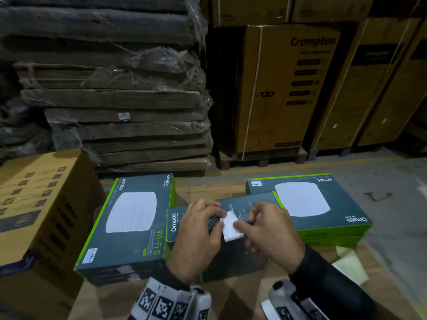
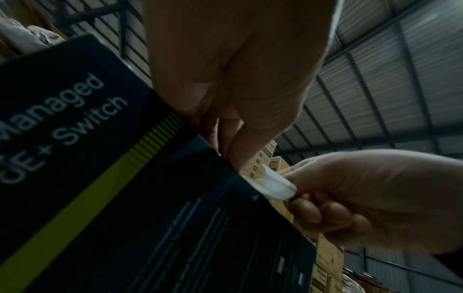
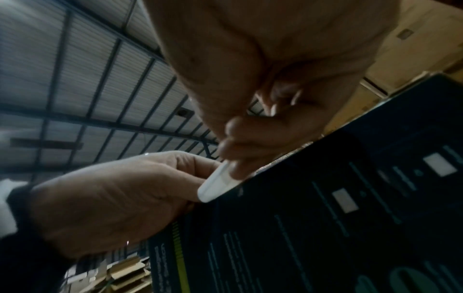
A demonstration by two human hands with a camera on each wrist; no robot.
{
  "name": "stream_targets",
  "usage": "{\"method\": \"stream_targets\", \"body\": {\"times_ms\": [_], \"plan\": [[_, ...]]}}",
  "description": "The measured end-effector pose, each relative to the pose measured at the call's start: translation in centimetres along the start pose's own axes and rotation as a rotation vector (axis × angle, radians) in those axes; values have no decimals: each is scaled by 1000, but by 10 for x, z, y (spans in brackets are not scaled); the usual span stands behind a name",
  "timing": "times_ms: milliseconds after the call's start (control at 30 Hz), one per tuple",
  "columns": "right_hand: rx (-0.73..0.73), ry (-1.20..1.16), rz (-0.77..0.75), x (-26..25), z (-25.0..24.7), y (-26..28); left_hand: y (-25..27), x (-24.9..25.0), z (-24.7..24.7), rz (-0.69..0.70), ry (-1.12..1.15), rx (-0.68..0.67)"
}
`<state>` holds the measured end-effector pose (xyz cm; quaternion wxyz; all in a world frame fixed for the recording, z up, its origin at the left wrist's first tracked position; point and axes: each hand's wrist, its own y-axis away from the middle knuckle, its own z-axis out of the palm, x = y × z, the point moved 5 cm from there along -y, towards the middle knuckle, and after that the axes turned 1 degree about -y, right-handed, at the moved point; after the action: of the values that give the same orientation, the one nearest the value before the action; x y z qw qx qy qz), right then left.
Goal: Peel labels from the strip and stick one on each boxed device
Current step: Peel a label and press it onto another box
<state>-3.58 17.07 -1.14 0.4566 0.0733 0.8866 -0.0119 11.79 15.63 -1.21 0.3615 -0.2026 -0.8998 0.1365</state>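
Observation:
A dark Omada box stands on edge in front of me, between two flat Omada boxes. The left flat box carries a small white label at its near corner. The right flat box has a label at its far left corner. Over the middle box's top edge both hands pinch a white label strip. My left hand holds its left edge, my right hand its right edge. The wrist views show the strip bent between the fingertips at the box edge.
A brown carton stands at the left. Plastic-wrapped flattened cardboard and tall Crompton cartons on pallets rise behind. Pale yellow backing papers lie at the right on the brown work surface.

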Motion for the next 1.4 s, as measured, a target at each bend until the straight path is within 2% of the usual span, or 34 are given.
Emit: {"method": "stream_targets", "body": {"times_ms": [100, 200, 400, 567, 800, 1000, 1167, 1400], "plan": [[15, 207, -255, -11, -4, 3, 0, 0, 0, -1, -6, -5], [-57, 235, -385, -15, -1, 2, 0, 2, -1, 3, -13, -13], [-105, 330, -409, -11, 0, -2, 1, -1, -2, 2, 10, 28], [-111, 586, -419, -1, 4, -2, -2, -3, -3, 5, 17, 60], [-46, 610, -488, 3, 3, -2, -1, -5, -2, 13, 1, 53], [131, 715, -617, -8, 5, 1, 3, -3, -1, 65, -74, 39], [209, 646, -707, 2, 2, -3, 5, -6, 1, 90, -124, 26], [181, 542, -762, 20, 8, -16, 7, -7, 8, 146, -256, 36]]}}
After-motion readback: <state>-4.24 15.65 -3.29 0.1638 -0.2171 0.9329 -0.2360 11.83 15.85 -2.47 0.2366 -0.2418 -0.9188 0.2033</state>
